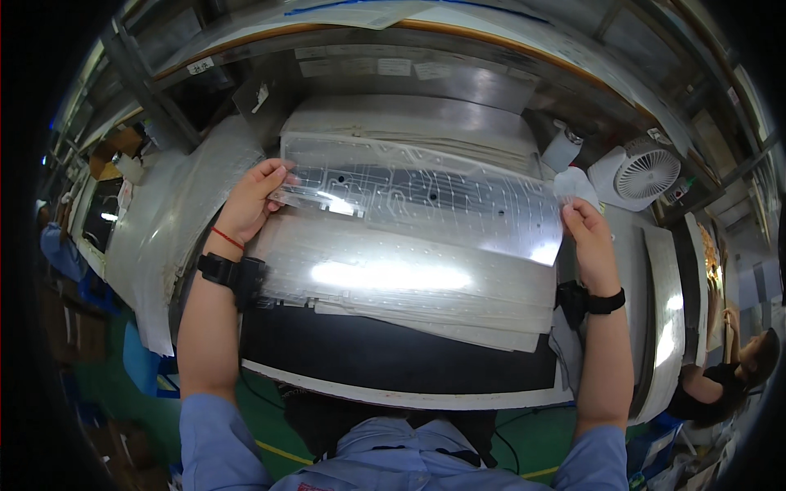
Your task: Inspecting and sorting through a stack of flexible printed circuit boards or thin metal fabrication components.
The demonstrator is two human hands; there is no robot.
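Between my two hands a clear plastic film sheet printed with fine circuit lines is stretched out, slightly tilted. My left hand pinches its left end, thumb on top. At the right end, my right hand grips the edge between thumb and fingers. Just below the held sheet lies a stack of similar translucent sheets, with bright glare across its middle. Behind it rests another pile of plain, pale sheets.
The stacks lie on a black mat on the table. A white fan and a spray bottle stand at the back right. More sheets pile up on the left. A shelf spans the back. Another person works at far right.
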